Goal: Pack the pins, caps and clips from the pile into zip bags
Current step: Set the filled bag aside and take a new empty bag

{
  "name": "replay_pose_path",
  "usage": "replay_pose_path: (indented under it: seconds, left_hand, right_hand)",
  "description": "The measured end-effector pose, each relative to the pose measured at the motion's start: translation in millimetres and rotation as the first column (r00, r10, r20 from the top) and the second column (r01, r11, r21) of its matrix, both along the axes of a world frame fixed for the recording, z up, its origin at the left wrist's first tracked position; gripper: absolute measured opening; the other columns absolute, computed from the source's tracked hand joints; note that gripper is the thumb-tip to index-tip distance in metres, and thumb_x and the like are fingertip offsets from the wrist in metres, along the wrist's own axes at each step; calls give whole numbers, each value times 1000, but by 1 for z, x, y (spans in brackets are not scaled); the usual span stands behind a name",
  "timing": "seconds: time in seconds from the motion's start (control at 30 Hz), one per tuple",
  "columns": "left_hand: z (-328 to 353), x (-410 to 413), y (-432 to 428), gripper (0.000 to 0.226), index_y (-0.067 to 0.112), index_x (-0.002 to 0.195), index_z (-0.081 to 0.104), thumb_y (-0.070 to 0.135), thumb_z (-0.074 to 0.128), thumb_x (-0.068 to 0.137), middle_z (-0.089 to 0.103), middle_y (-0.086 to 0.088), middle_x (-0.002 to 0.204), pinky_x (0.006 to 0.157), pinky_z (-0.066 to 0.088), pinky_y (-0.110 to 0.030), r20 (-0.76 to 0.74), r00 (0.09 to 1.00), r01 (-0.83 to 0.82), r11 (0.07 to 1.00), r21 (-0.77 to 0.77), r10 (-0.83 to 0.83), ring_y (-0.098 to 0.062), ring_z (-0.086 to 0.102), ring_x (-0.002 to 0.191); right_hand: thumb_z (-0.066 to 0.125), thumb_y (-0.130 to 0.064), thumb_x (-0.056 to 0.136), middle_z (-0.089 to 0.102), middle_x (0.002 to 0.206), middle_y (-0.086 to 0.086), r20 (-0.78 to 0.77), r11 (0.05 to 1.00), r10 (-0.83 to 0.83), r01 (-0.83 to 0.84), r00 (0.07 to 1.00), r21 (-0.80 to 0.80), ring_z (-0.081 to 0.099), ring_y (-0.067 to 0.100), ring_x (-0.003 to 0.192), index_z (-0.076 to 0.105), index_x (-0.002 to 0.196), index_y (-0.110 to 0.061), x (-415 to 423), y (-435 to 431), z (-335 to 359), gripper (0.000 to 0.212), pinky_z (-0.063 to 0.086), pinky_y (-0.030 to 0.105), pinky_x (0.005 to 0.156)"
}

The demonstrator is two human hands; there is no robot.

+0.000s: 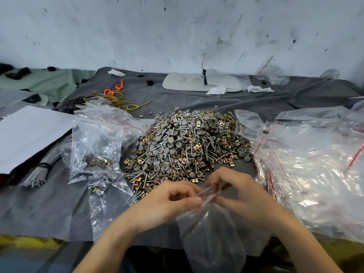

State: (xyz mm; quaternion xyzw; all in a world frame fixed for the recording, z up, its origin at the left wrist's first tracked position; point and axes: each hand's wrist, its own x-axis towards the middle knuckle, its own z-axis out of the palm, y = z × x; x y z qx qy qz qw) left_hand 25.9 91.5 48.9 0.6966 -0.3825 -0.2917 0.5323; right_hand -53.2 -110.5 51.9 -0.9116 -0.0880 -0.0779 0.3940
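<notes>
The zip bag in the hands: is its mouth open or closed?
Probably open: the left hand and right hand pinch the top of the zip bag, and its two lips show slightly apart. Blurred, though.

Handwriting stands on the white board (pixel 201 82), which lies flat at the back of the surface (pixel 256 99), beyond the pile (pixel 187 142) and slightly to its right. The marks are in dark pen on the board's top face. One is a single rounded character, an "O" or a zero; which of the two cannot be told. Just left of it runs a short word of three or four letters. It is seen upside down from this side and is too faint and blurred to read with certainty.
</notes>
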Motion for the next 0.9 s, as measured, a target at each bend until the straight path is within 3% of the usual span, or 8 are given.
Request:
replay_pose_path:
  seconds: [0.13,0.2,0.27,0.33,0.47,0.57,0.73,0.9]
  left_hand:
    - [-5,13,18,26,26,62,69,24,62,87,66,11,122,90,48,-28,-36,998,-58,994,-91,55,-8,62,108]
    - [-10,17,22,27,17,67,70,31,63,88,70,8,100,82,48,-27,-104,990,-103,987,-127,90,-12,63,93]
    - [-14,15,22,29,9,74,69,33,63,90,68,2,82,74,44,-22,-113,989,-109,985,-133,94,-11,60,79]
    - [-17,12,20,25,16,73,69,25,58,93,65,-4,75,70,43,-19,-60,993,-103,989,-103,98,-7,58,72]
    - [-19,8,19,20,13,79,67,26,59,93,63,-8,73,65,39,-22,3,996,-92,994,-57,92,-7,52,68]
    - [-20,7,22,16,12,79,65,20,61,92,63,-17,74,65,38,-26,6,994,-108,992,-70,109,-12,50,68]
    - [-23,10,29,15,8,84,68,15,59,93,62,3,76,69,41,-22,43,988,-146,988,-43,147,-11,55,75]
    - [-19,13,29,15,11,90,68,22,60,96,61,-4,83,71,44,-33,265,951,-162,987,-22,162,-19,56,77]
  right_hand:
    - [74,-23,81,64,82,2,-253,998,26,-12,967,56,55,2,70,58,84,-20,5,-14,2,17,46,19,66]
    - [73,-33,75,68,88,4,-308,941,25,82,951,328,63,6,76,63,91,-16,15,-15,3,26,50,18,69]
    - [71,-35,76,69,83,7,-281,826,-202,318,938,465,66,13,71,64,89,-13,37,-14,-2,27,53,22,63]
    - [73,-32,81,66,79,0,-214,846,-421,466,882,258,62,12,64,62,84,-19,63,-5,-9,18,47,21,56]
    - [75,-35,80,62,84,-4,-227,926,-378,371,897,-78,65,7,65,59,97,-17,101,25,-21,29,52,25,64]
    - [66,-28,90,64,98,7,-134,886,-429,388,893,-253,69,25,80,57,104,-12,113,36,-31,23,56,43,77]
    - [52,-18,98,67,90,0,-23,856,-492,479,870,-196,60,8,57,65,101,-11,109,29,-34,15,47,13,54]
    - [51,-6,97,69,103,2,93,923,-364,372,927,-97,58,9,86,68,113,-9,84,17,-3,24,46,22,80]
